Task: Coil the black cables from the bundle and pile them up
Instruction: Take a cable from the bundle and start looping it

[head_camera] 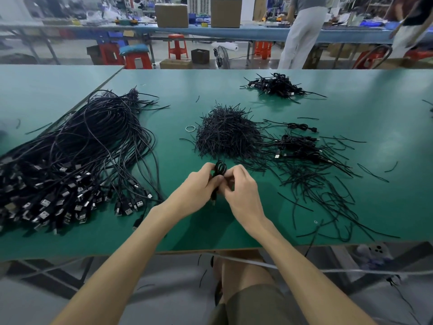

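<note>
— Both hands, what were they doing?
— Curled fingers of the left hand and right hand pinched one small coiled cable between them, just above the green table.
— And the rest?
— Loose bundle lay at left; heap of short ties sat ahead; pile of coiled cables lay far right.

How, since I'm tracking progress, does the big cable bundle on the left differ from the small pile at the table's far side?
The bundle is far larger than the far pile. The bundle's cables lie long and loose; the far pile's are wound into small coils. Both are black cables on the green table.
</note>
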